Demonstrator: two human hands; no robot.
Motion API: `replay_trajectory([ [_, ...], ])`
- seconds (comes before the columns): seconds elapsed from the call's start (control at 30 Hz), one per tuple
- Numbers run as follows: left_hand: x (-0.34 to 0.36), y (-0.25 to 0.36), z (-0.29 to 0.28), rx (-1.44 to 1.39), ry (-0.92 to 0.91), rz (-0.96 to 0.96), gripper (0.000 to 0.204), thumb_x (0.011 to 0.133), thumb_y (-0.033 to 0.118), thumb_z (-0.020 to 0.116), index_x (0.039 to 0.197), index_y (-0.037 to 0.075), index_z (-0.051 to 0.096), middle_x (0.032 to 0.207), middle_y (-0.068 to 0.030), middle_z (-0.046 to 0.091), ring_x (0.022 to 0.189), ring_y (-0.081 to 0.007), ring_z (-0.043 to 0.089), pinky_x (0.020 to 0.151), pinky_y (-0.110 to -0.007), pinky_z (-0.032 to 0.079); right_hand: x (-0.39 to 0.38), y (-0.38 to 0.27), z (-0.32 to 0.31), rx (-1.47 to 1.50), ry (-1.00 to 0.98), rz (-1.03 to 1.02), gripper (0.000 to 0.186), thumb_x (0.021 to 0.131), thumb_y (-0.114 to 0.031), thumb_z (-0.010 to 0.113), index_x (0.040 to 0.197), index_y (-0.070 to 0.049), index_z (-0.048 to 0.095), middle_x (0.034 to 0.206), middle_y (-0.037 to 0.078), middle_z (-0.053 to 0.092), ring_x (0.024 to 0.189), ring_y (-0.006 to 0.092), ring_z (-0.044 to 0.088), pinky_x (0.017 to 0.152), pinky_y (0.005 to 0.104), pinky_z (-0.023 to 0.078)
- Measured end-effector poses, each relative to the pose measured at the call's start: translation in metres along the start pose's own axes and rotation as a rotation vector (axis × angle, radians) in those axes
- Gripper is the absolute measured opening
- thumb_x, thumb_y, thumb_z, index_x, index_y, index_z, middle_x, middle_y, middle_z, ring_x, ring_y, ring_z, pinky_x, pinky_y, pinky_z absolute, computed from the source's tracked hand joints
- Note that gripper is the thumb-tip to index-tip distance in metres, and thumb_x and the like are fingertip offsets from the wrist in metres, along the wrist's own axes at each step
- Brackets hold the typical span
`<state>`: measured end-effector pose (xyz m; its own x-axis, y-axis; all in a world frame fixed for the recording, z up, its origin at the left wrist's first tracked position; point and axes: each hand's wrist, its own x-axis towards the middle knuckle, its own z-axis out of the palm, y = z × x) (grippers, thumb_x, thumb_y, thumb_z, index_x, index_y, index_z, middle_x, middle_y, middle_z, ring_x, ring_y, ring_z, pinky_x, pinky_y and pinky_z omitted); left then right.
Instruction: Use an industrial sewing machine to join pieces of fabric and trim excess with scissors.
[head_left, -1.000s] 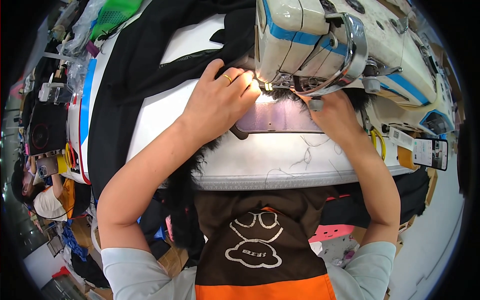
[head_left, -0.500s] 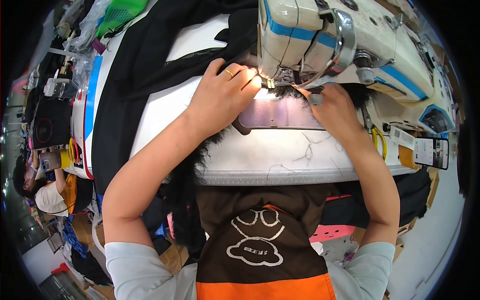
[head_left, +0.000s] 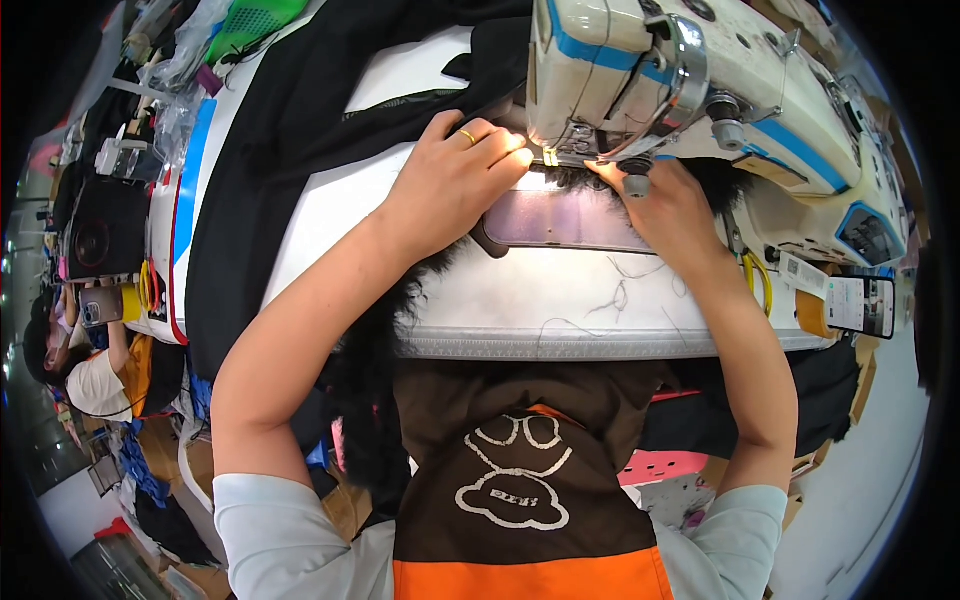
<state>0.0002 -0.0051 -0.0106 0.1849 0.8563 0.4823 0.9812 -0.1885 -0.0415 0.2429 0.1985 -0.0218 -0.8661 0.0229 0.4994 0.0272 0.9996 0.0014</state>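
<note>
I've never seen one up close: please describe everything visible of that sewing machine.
The sewing machine stands at the white table, its top cut off by the picture's edge. It is worn-looking cream, seemingly painted metal, with blue stripes, a curved metal guard and a grey knob. Its lower left is brightly lit; black furry fabric lies there between the left hand and right hand.
</note>
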Motion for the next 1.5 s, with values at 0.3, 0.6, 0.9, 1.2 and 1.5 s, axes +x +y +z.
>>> replay_trajectory([
  [0.3, 0.001, 0.0, 0.003, -0.068, 0.08, -0.012, 0.015, 0.1, 0.02, 0.071, 0.114, 0.016, 0.069, 0.111, 0.0013, 0.069, 0.117, -0.0191, 0.067, 0.117, -0.053, 0.045, 0.004, -0.011, -0.021, -0.218, -0.2, -0.019, 0.053, 0.091, -0.009, 0.074, 0.14, -0.03, 0.075, 0.083, 0.013, 0.061, 0.083, 0.0321, 0.063, 0.077, 0.042, 0.056],
  [0.6, 0.029, 0.022, -0.026, -0.081, 0.338, -0.222, 0.028, 0.095, 0.034, 0.081, 0.102, 0.01, 0.068, 0.09, -0.0045, 0.068, 0.089, -0.0262, 0.071, 0.102, -0.048, 0.05, 0.02, -0.087, -0.058, 0.197, -0.133, 0.314, 0.039, 0.096, -0.013, 0.081, 0.134, -0.009, 0.077, 0.133, 0.017, 0.074, 0.114, 0.0396, 0.07, 0.109, 0.0495, 0.052],
  [0.9, -0.003, 0.028, -0.034, -0.038, 0.27, -0.074, 0.016, 0.081, 0.016, 0.077, 0.085, 0.01, 0.062, 0.075, -0.0047, 0.062, 0.076, -0.026, 0.067, 0.086, -0.043, 0.049, 0.04, -0.124, -0.049, 0.88, 0.029, 0.696, 0.032, 0.106, -0.009, 0.073, 0.135, 0.003, 0.074, 0.134, 0.012, 0.076, 0.101, 0.0147, 0.068, 0.088, 0.0268, 0.054],
  [1.2, -0.026, 0.048, -0.038, -0.156, 0.024, -0.046, 0.021, 0.086, 0.016, 0.077, 0.078, 0.009, 0.059, 0.068, -0.0047, 0.061, 0.069, -0.0246, 0.067, 0.084, -0.041, 0.05, 0.081, -0.149, -0.036, 1.639, 0.346, 0.965, 0.04, 0.117, -0.03, 0.061, 0.108, 0.007, 0.073, 0.073, -0.002, 0.047, 0.067, 0.0096, 0.045, 0.065, 0.0297, 0.045],
  [1.5, -0.025, 0.06, -0.036, -0.149, 0.021, -0.028, 0.021, 0.083, 0.015, 0.079, 0.074, 0.01, 0.06, 0.066, -0.004, 0.06, 0.067, -0.024, 0.066, 0.084, -0.041, 0.051, 0.048, -0.14, -0.011, 1.419, 0.545, 1.11, 0.035, 0.115, -0.026, 0.065, 0.1, 0.004, 0.073, 0.067, -0.006, 0.045, 0.061, 0.0068, 0.038, 0.059, 0.0283, 0.04],
])
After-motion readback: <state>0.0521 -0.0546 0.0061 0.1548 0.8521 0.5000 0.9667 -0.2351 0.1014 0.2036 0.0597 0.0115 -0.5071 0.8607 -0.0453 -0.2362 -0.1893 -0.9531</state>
